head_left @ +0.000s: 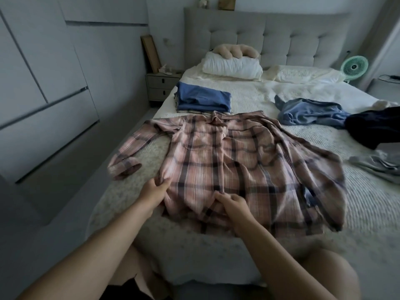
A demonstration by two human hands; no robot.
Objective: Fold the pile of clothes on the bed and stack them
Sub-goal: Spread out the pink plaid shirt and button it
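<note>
A pink plaid shirt (233, 161) lies spread front-up on the bed (368, 202), collar away from me, its left sleeve stretched toward the bed's left edge. My left hand (154, 190) pinches the shirt's lower left side seam. My right hand (232, 204) grips the fabric at the bottom hem near the middle. A folded stack topped by a blue garment (203, 100) sits behind the shirt's collar. To the right lie unfolded clothes: a light blue garment (311, 113), a dark navy one (374, 128) and a grey one (378, 167).
White pillows (232, 67) and a plush toy (236, 50) lie at the tufted headboard. A nightstand (161, 85) stands left of the bed, a green fan (354, 67) at the right. Grey wardrobe doors (43, 94) line the left wall.
</note>
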